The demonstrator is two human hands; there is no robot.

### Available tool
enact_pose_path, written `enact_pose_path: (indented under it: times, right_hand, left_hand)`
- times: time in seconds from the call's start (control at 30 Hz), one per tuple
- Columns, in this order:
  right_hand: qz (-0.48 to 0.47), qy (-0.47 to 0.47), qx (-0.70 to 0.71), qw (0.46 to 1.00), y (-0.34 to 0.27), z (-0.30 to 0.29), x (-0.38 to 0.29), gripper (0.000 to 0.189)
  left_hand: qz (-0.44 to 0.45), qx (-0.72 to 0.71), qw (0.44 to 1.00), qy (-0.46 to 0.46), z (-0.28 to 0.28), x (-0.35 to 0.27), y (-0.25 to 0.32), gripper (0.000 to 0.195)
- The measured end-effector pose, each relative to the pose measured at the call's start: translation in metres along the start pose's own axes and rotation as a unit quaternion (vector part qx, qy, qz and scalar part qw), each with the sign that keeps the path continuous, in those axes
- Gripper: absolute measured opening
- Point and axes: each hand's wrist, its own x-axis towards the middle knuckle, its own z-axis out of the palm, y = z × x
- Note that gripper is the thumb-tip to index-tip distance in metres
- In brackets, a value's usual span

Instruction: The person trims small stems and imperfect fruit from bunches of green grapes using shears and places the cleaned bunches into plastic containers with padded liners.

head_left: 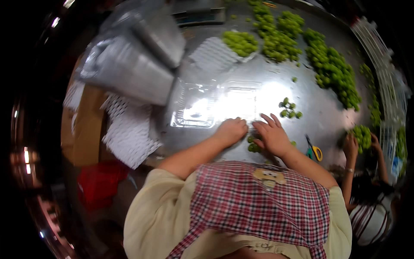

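An open clear plastic clamshell (pixel 194 122) lies on the metal tabletop (pixel 310 123), its two halves side by side under strong glare. My left hand (pixel 231 131) is at the near edge of the clamshell with curled fingers; whether it grips the plastic is unclear. Fingers spread, my right hand (pixel 272 137) hovers over or rests by the clamshell's near right corner. Partly beneath that hand are a few green grapes (pixel 254 147). A small sprig of grapes (pixel 290 111) sits beyond it. To the right lie scissors (pixel 317 153) with yellow and green handles.
Bagged stacks of clear containers (pixel 129 68) stand at left, above white foam sheets (pixel 129 139) and a cardboard box (pixel 89 126). Green grape bunches (pixel 333 69) line the far right. A grape-filled container (pixel 241 43) is at the back. A co-worker's hand (pixel 351 147) holds grapes.
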Motion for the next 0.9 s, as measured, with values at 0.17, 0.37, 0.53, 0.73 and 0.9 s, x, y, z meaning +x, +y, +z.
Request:
enact_pose_path:
  times: [0.17,0.37,0.53,0.73,0.9]
  right_hand:
    - [-0.013,-0.077,-0.047,0.996,0.028,0.029,0.0,0.025]
    - [0.011,-0.082,-0.033,0.996,0.016,0.01,0.002,0.021]
    - [0.022,-0.089,-0.023,0.996,0.013,0.011,0.007,0.021]
    - [0.011,-0.042,0.009,0.999,0.02,0.004,0.002,0.03]
    - [0.037,-0.026,0.382,0.923,-0.018,-0.041,0.029,0.057]
  left_hand:
    - [-0.124,-0.084,0.949,0.278,-0.031,-0.079,-0.011,0.029]
    - [-0.516,0.203,0.801,0.227,-0.073,-0.3,-0.129,0.045]
    - [-0.427,0.357,0.796,0.238,-0.098,-0.333,-0.18,0.031]
    - [-0.461,-0.013,0.576,0.675,-0.099,-0.324,-0.17,0.02]
    - [-0.182,-0.04,0.805,0.564,-0.103,-0.197,-0.016,0.016]
